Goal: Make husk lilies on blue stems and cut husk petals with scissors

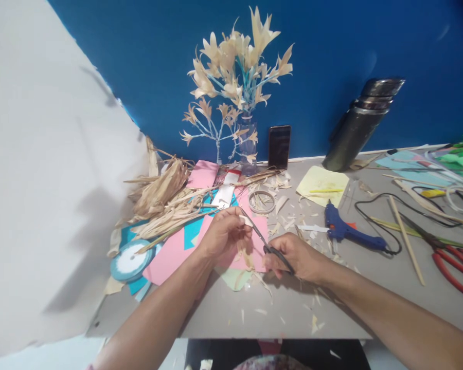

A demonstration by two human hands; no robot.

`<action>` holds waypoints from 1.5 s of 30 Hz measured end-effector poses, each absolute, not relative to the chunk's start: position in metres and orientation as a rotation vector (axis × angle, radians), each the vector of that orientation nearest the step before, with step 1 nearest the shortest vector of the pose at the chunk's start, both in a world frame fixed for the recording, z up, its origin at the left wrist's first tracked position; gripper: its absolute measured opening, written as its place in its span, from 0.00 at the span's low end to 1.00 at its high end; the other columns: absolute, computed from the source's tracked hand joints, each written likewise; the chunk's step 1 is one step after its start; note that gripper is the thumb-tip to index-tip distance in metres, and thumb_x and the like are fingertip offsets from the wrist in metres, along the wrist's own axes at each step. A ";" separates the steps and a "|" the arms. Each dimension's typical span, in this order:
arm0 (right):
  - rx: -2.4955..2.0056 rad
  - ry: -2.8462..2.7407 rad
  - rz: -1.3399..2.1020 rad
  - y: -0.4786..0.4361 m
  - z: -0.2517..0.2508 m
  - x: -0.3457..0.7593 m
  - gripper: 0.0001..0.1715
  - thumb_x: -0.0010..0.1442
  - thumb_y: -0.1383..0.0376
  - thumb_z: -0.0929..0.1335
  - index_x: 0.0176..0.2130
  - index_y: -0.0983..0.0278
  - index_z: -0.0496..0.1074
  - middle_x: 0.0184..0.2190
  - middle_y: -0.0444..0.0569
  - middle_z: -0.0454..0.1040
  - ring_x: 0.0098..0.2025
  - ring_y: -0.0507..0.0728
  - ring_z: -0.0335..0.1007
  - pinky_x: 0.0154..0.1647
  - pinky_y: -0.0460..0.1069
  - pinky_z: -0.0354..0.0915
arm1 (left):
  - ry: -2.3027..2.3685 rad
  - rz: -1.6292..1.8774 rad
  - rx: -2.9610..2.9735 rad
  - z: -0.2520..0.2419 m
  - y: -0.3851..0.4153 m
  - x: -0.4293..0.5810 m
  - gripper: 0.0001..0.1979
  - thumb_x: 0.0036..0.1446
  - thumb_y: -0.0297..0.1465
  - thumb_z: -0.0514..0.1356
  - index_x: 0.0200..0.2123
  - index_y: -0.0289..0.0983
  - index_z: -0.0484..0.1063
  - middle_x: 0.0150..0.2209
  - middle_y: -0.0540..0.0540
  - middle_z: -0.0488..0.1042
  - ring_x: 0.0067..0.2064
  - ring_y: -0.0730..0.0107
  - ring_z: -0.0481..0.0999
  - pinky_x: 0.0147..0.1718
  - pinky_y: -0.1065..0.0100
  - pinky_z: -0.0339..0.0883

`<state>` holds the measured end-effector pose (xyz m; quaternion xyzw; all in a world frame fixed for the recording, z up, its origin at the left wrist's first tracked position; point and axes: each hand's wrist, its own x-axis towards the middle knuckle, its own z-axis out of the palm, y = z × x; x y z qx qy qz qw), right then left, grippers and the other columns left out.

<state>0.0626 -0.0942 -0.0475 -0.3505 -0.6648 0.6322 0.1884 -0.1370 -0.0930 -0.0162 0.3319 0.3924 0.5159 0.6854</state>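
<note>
My left hand (226, 234) pinches a small pale strip of dried husk (246, 220) above the pink paper (173, 257). My right hand (299, 255) grips small dark-handled scissors (259, 232), whose blades point up and left to the strip at my left fingertips. Whether the blades touch the strip, I cannot tell. Below my hands lie husk scraps and a light green paper (236, 279). Just beyond them is a roll of tape (262, 202). To the left of my left hand sits a blue ribbon spool (131, 260).
Dried husks (164, 187) are heaped at the left. Husk flowers (231, 61) stand in a clear bottle (248, 149) by a phone (279, 147). A blue glue gun (349, 231), yellow paper (316, 182), a leaning flask (360, 126) and red-handled scissors (443, 252) occupy the right.
</note>
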 end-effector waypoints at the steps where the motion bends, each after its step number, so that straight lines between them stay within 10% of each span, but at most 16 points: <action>1: -0.992 -1.876 1.777 -0.094 -0.047 0.062 0.34 0.54 0.41 0.72 0.19 0.67 0.70 0.16 0.46 0.68 0.18 0.49 0.57 0.17 0.45 0.49 | 0.885 1.158 0.751 -0.016 -0.093 -0.137 0.05 0.43 0.24 0.62 0.24 0.35 0.67 0.20 0.48 0.73 0.22 0.72 0.71 0.24 0.71 0.66; 45: -0.772 -1.071 1.945 -0.096 -0.043 0.055 0.17 0.47 0.67 0.78 0.33 0.64 0.69 0.25 0.45 0.74 0.26 0.56 0.72 0.26 0.47 0.67 | 0.881 0.926 0.745 -0.018 -0.104 -0.119 0.04 0.44 0.26 0.64 0.24 0.33 0.70 0.20 0.47 0.74 0.19 0.75 0.70 0.20 0.74 0.65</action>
